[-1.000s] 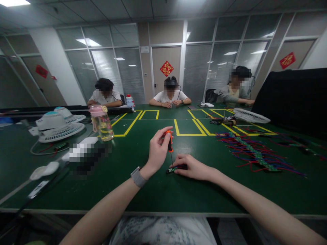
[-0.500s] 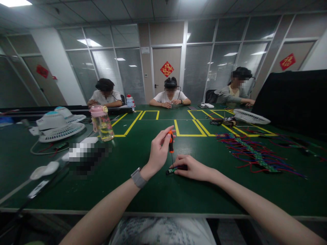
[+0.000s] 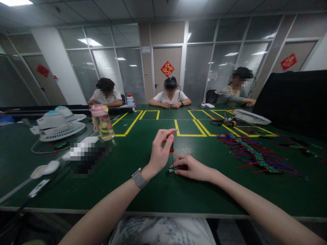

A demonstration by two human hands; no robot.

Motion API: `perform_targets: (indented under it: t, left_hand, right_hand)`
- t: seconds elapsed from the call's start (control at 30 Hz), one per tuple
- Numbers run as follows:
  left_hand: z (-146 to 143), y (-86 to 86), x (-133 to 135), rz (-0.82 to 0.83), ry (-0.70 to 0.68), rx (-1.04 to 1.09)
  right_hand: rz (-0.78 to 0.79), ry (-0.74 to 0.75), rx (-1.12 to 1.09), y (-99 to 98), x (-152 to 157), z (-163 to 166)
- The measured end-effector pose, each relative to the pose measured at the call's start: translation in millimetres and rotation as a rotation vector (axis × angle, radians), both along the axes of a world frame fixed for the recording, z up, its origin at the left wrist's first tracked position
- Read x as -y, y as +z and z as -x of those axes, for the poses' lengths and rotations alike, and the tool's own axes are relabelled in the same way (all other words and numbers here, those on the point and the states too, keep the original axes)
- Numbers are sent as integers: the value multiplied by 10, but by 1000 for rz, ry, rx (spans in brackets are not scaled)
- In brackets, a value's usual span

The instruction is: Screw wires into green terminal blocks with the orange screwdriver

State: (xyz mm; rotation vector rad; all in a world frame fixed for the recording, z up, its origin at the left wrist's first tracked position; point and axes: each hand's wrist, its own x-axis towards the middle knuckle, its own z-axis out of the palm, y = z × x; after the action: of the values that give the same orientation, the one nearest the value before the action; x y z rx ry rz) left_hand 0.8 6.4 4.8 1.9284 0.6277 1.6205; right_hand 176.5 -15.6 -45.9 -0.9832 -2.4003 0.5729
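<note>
My left hand [image 3: 161, 147], with a watch at the wrist, grips an orange and black screwdriver [image 3: 172, 148] by its handle. The index finger reaches over the handle's top. The shaft points straight down, its tip at a small green circuit board [image 3: 172, 170] lying on the green table [image 3: 143, 197]. My right hand [image 3: 190, 167] pinches the board from the right side, fingers closed on it and resting on the tabletop. Part of the board is hidden under those fingers.
A row of circuit boards [image 3: 255, 153] with red and blue wires lies to the right. White fans [image 3: 62, 124] and a pink-lidded bottle [image 3: 102, 123] stand on the left. Yellow tape [image 3: 133, 123] marks the table. Several people sit across; a black screen [image 3: 293, 105] rises at right.
The fingers of my left hand have shifted round the screwdriver handle, the index finger now bent over its top. My right hand and the board have stayed nearly in place.
</note>
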Motion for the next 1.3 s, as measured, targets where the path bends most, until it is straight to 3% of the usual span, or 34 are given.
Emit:
perform_targets:
  t: [0.2, 0.53, 0.9, 1.3]
  left_hand:
    - [-12, -1, 17, 72, -119, 38]
    - [3, -6, 11, -117, 102, -21]
    - [7, 4, 21, -44, -81, 18]
    - [19, 19, 14, -182, 118, -6]
  right_hand:
    - [10, -5, 6, 23, 12, 8]
    - [-4, -6, 10, 10, 5, 7]
    - [10, -5, -8, 2, -4, 11]
    - [0, -6, -3, 21, 9, 14]
